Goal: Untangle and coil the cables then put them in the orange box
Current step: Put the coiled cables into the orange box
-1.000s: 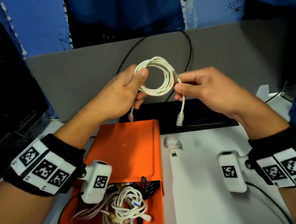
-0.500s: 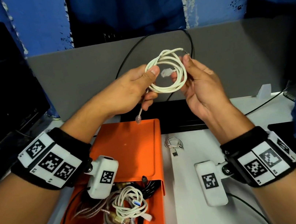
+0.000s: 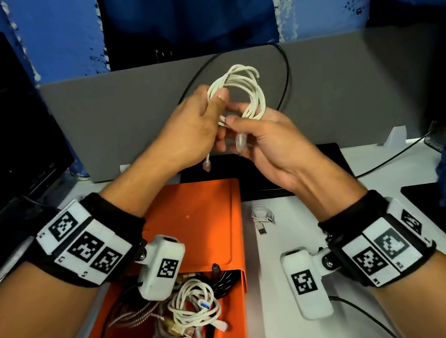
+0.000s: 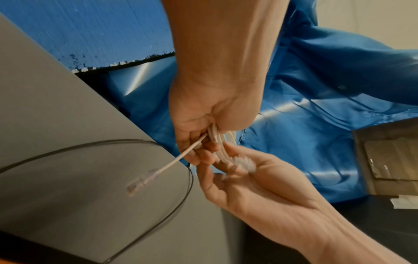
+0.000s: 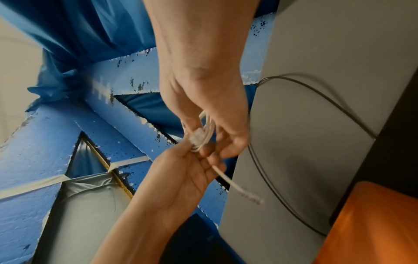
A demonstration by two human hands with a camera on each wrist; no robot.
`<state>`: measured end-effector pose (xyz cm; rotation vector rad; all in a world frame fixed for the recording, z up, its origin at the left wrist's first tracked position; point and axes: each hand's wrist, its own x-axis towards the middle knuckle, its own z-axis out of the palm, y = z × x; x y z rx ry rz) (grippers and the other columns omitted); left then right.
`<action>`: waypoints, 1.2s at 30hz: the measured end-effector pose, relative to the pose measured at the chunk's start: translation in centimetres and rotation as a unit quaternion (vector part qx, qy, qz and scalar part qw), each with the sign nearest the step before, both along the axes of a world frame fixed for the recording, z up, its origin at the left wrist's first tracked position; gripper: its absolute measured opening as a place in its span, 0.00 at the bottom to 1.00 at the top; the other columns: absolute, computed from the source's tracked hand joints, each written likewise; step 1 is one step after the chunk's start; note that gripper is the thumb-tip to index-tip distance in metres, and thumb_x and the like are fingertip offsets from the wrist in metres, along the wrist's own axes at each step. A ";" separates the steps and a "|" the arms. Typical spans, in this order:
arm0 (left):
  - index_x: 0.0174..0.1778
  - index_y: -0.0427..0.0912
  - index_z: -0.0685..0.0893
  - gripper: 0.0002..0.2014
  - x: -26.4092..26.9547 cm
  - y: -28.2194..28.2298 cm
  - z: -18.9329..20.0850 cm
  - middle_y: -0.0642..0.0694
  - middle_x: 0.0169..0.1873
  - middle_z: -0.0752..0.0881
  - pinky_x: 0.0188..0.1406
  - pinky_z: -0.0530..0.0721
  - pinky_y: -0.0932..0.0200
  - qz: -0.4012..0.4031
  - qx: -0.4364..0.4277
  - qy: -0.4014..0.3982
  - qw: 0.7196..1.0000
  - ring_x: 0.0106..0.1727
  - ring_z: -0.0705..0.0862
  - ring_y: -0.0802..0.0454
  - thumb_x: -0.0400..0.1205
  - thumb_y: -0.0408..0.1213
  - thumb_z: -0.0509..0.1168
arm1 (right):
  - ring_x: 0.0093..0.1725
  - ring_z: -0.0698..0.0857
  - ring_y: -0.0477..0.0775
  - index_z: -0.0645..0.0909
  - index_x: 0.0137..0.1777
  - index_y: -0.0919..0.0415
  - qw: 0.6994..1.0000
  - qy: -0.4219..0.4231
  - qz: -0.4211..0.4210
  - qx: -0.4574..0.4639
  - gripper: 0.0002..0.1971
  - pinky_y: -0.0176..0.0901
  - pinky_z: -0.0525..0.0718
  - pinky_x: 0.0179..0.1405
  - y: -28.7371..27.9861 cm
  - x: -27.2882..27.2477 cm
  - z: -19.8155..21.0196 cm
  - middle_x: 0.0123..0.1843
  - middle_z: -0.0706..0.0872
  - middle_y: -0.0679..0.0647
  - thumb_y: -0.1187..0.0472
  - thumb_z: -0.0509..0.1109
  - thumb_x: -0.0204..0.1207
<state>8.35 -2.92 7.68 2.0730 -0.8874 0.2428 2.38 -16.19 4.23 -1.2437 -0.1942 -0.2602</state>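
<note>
Head view: your left hand [image 3: 190, 133] grips the coiled white cable [image 3: 244, 90] above the orange box [image 3: 202, 215], thumb pressed on the loops. One plug end [image 3: 207, 166] dangles below. Your right hand [image 3: 270, 144] pinches the coil's lower side, its other clear plug [image 3: 241, 143] against the fingers. Coiled cables [image 3: 194, 312] lie in the box; a small white cable [image 3: 262, 215] rests on the table [image 3: 282, 319] beside it.

Left wrist view: your left hand's fingers curl round the bundle [image 4: 217, 137]; your right hand [image 4: 248, 178] is blurred.

Right wrist view: your right thumb and fingers [image 5: 226, 142] clamp the strands.
</note>
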 end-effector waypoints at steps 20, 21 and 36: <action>0.53 0.46 0.86 0.08 0.7 4.8 1.3 0.51 0.46 0.91 0.50 0.78 0.56 -0.114 -0.074 0.194 0.972 0.49 0.86 0.54 0.90 0.41 0.62 | 0.35 0.78 0.50 0.82 0.71 0.51 0.998 0.025 -0.020 -0.046 0.16 0.43 0.78 0.33 0.7 -2.1 -0.7 0.49 0.93 0.60 0.49 0.60 0.91; 0.52 0.45 0.86 0.06 0.8 5.3 1.4 0.52 0.42 0.89 0.46 0.76 0.57 -0.105 -0.042 0.189 0.976 0.46 0.84 0.54 0.88 0.40 0.64 | 0.32 0.76 0.49 0.83 0.70 0.51 0.999 0.033 -0.014 -0.030 0.15 0.41 0.75 0.28 0.9 -2.3 -1.0 0.47 0.91 0.60 0.50 0.62 0.90; 0.53 0.40 0.85 0.09 2.5 10.9 -0.2 0.38 0.47 0.90 0.49 0.86 0.53 -0.248 0.168 0.310 0.902 0.49 0.88 0.42 0.81 0.40 0.72 | 0.21 0.62 0.49 0.89 0.55 0.57 0.973 0.055 -0.036 -0.223 0.18 0.36 0.58 0.20 1.6 -4.2 -1.9 0.35 0.86 0.56 0.46 0.63 0.89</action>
